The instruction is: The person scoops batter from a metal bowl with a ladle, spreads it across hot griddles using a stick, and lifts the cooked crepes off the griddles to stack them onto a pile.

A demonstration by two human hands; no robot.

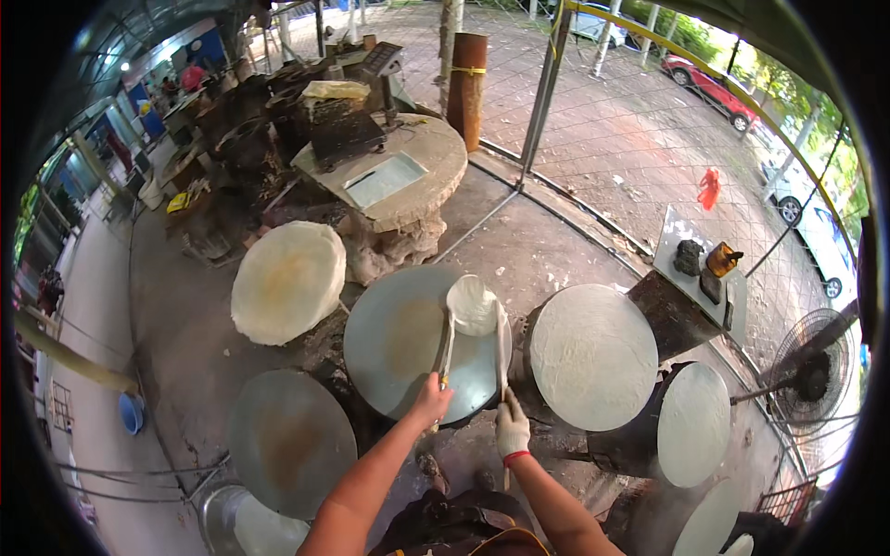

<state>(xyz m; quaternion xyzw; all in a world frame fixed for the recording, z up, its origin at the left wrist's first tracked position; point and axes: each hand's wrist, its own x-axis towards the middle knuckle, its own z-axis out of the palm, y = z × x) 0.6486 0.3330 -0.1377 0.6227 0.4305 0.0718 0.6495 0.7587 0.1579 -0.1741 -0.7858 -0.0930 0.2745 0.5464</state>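
Note:
My bare left hand [431,403] is closed around the handle of a large ladle [474,306]. Pale batter fills or coats its round bowl, which is over the right part of a round metal griddle [396,340]. In my gloved right hand [513,425] is a long batter-coated stick or spreader [503,354]; its far end is beside the ladle's bowl, and I cannot tell if they touch. A brownish patch marks the griddle's middle. To the right, a second griddle [594,358] bears a spread layer of pale batter.
Left stand a stack of thin round flatbreads [288,281], a bare griddle [295,445] and a metal basin [222,514] of pale batter. Coated griddles [694,424] continue at right, near a fan [810,375]. Ahead are a stone table [445,153] and a wire fence [598,139].

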